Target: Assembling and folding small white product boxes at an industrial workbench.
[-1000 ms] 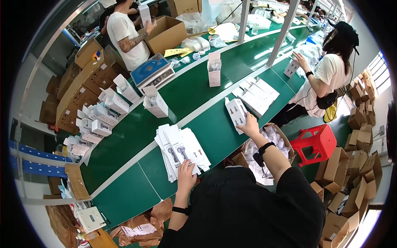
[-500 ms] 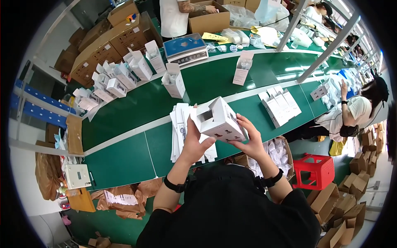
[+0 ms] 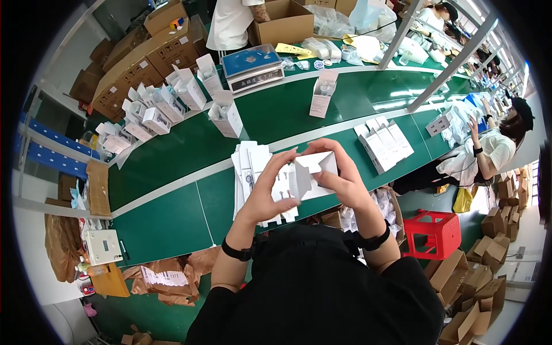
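A small white carton (image 3: 310, 188) is held up in front of me over the near edge of the green table, its open end turned toward me and its flaps partly spread. My left hand (image 3: 265, 192) curves round the left side, fingertips at the top and thumb low by the edge. My right hand (image 3: 345, 175) grips the right side, with the thumb pressed at the opening and the fingers over the far side. Under and left of the carton lies a pile of flattened white cartons (image 3: 246, 164), partly hidden by my left hand.
Open white cartons (image 3: 225, 119) stand on the green conveyor belt (image 3: 276, 115), more along its far left rim. Several set-up cartons (image 3: 384, 146) lie right of me. A blue-topped scale (image 3: 253, 63) stands beyond. A red stool (image 3: 434, 233) and co-workers are nearby.
The carton has been turned so its open end now faces me. My right hand has moved up and round it, its thumb now at the opening. The view has shifted slightly.
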A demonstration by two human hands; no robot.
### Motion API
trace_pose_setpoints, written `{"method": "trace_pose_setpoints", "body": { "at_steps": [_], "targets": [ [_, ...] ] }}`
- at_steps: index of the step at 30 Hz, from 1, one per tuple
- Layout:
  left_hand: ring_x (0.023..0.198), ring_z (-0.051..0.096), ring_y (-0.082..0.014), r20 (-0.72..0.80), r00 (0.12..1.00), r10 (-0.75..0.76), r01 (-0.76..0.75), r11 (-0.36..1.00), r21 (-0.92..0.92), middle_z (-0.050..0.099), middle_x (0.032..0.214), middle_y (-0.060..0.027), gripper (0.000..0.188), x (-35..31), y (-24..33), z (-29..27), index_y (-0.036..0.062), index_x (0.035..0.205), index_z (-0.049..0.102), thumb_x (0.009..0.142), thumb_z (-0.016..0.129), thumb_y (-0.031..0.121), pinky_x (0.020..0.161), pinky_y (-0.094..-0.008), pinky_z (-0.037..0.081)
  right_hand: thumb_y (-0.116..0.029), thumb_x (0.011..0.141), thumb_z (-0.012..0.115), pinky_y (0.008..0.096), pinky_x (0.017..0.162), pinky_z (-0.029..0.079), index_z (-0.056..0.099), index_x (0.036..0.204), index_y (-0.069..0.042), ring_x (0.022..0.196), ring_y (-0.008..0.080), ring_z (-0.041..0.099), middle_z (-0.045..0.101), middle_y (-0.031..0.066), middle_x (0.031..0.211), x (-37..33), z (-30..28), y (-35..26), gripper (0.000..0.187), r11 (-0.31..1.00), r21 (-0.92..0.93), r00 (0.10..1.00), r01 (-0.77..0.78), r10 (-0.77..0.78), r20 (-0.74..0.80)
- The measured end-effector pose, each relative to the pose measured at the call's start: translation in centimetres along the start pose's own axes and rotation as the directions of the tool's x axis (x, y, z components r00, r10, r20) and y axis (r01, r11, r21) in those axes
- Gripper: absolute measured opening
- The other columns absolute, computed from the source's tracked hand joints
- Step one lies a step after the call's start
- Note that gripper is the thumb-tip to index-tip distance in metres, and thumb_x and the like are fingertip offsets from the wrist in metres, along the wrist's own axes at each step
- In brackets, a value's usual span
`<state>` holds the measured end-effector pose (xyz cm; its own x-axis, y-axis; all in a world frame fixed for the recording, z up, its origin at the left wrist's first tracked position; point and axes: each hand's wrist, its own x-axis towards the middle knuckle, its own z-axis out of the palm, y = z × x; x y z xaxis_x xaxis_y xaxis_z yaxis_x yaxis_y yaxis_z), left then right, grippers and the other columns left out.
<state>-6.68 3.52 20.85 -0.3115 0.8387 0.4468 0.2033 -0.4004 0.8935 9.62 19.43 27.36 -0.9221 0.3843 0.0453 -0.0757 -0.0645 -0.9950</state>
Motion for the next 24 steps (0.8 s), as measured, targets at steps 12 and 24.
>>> {"method": "trace_pose_setpoints", "body": {
  "at_steps": [12, 24],
  "targets": [
    [0.146, 0.043, -0.0263, 0.018, 0.947, -0.320, 0.303, 0.876, -0.376, 0.042, 0.160, -0.0138, 0.083, 1.1, 1.6, 3.0, 0.0058, 0.162, 0.035, 0.095, 0.062, 0.046, 0.124, -0.0426, 0.031, 0.001, 0.082, 0.061, 0.0330, 0.107, 0.042, 0.053, 0.129, -0.001, 0.124, 0.0185, 0.054, 0.057, 0.0097, 0.130, 2.8, -0.6, 2.5, 0.048, 0.980, 0.147, 0.969, 0.135, -0.100, -0.228],
    [0.142, 0.049, -0.0279, -0.178, 0.983, -0.049, 0.007, 0.973, -0.232, 0.052, 0.151, -0.0158, 0.067, 1.6, 0.2, 0.9, 0.0017, 0.155, 0.042, 0.093, 0.063, 0.014, 0.119, -0.0424, 0.038, -0.009, 0.097, 0.066, 0.0375, 0.108, 0.043, 0.052, 0.145, 0.001, 0.123, 0.0199, 0.057, 0.059, 0.0139, 0.139, -0.2, 4.8, 1.3, 0.051, 0.986, -0.113, 0.971, 0.124, -0.144, -0.189]
  ]
}}
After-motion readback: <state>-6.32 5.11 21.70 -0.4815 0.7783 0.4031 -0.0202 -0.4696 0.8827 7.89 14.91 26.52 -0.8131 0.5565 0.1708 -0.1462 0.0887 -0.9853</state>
